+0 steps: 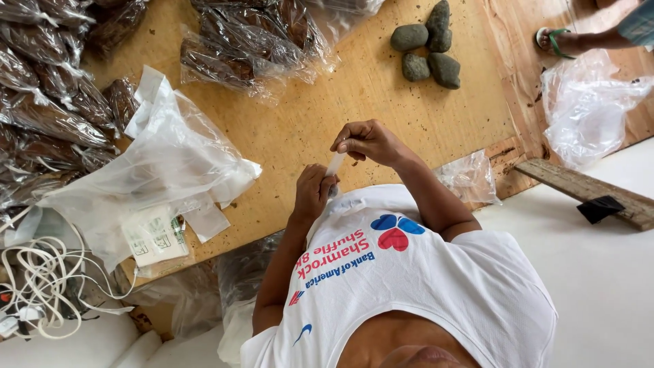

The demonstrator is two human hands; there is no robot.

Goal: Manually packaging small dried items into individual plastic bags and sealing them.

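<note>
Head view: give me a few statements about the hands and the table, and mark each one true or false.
1. The left hand and right hand hold one small white strip between them. True.
2. The grey stones sit on the pile of empty clear bags. False: they lie on the bare wooden board, apart from the pile.
3. A foot in a green sandal shows at the far corner. True.
4. The packed bags hold green contents. False: the contents are brown.

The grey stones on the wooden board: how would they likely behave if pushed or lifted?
The grey stones look solid, so probably heavy for size and rigid. Rounded, uneven shapes suggest they would slide or wobble, not roll far.
</note>
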